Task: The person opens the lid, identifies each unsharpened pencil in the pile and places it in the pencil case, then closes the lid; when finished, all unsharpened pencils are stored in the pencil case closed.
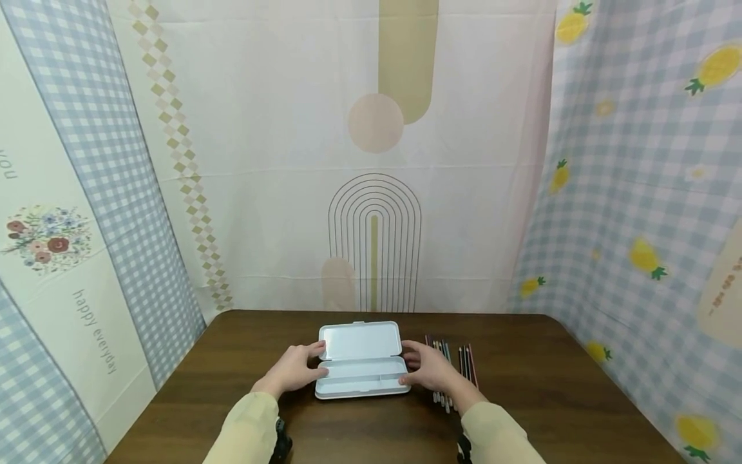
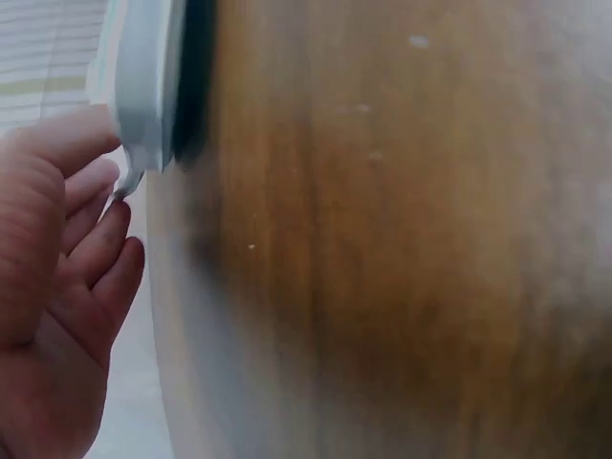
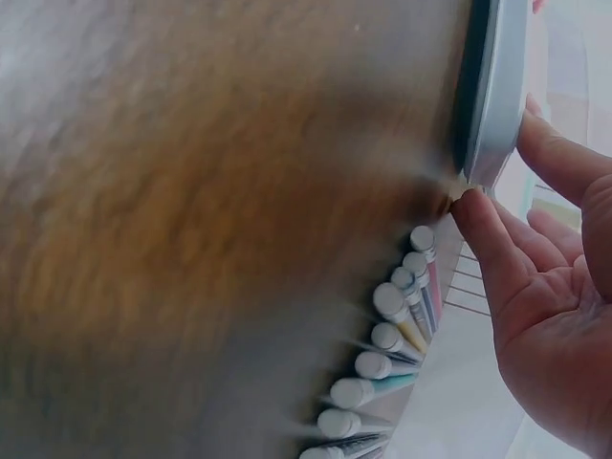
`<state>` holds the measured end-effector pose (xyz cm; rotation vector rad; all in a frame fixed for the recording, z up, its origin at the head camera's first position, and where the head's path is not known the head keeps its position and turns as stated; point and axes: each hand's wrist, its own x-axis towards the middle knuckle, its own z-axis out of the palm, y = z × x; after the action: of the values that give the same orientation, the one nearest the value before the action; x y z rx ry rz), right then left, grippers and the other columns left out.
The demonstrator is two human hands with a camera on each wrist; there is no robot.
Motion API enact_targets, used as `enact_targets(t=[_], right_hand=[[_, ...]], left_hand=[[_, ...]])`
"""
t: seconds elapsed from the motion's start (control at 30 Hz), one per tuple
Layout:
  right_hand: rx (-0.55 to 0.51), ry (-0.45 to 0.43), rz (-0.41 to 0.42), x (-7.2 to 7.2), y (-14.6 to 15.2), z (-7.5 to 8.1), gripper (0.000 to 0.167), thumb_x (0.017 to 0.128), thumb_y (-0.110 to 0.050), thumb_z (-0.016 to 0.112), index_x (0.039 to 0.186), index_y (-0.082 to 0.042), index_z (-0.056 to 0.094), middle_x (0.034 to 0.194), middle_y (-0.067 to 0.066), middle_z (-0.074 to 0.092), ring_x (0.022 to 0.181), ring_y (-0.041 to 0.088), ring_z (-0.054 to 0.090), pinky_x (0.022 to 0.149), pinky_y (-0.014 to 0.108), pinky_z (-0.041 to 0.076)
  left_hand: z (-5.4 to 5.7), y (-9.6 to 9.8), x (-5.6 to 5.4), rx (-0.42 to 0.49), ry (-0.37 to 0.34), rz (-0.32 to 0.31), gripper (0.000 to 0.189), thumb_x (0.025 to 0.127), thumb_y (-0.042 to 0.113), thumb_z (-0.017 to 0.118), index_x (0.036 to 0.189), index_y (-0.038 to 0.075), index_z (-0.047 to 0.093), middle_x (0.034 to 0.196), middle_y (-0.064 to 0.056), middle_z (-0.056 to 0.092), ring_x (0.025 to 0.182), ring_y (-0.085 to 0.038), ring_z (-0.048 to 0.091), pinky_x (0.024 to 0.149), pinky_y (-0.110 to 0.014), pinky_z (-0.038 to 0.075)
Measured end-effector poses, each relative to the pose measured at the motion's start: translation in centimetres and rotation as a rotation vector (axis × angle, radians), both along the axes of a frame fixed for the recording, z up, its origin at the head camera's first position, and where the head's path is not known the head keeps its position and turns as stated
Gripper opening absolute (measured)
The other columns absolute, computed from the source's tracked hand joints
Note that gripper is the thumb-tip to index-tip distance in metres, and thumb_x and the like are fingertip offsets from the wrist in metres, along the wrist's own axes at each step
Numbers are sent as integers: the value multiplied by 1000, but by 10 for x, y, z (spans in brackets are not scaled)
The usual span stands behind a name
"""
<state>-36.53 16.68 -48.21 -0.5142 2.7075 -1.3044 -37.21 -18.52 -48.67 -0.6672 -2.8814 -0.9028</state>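
A pale bluish-white pencil case lies with its lid raised back, showing a long tray and smaller compartments without contents. Its left end is held by my left hand, thumb on the tray's side and fingers by the lid. At the opposite end my right hand grips the case, its thumb at the tray's right rim. Both wrist views show fingers right at the edge of the case, some reaching under its end. Colored pencils with white ends lie just beneath my right hand in the right wrist view.
The pencils form two loose groups right of the case, partly covered by my right forearm. Everything rests on a dark brown wooden table. Patterned cloths hang behind it and along both sides, the back one being cream.
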Motion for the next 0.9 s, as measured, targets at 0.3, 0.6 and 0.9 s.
enact_targets(t=[0.3,0.6,0.9], right_hand=[[50,12,-3,1,-5,4,77,84,-6,92,150,7,54,146,27,62,136,43,59,110,59,49],[69,54,27,3,0,2,71,90,-14,88,150,4,55,142,26,65,132,43,62,107,59,51],[-132,98,-98,9,28,5,54,102,-22,77,150,-4,60,139,24,67,129,41,65,101,55,57]], left_hand=[[6,-8,-1,-27,-76,-59,70,90,18,84,151,-4,56,164,-15,48,148,-47,44,118,-62,39],[13,-6,1,-98,-92,-84,70,90,21,88,147,-8,59,163,-17,48,147,-48,46,118,-60,40],[22,0,0,-176,-146,-50,63,88,23,91,140,-5,68,162,-13,51,147,-44,48,120,-57,40]])
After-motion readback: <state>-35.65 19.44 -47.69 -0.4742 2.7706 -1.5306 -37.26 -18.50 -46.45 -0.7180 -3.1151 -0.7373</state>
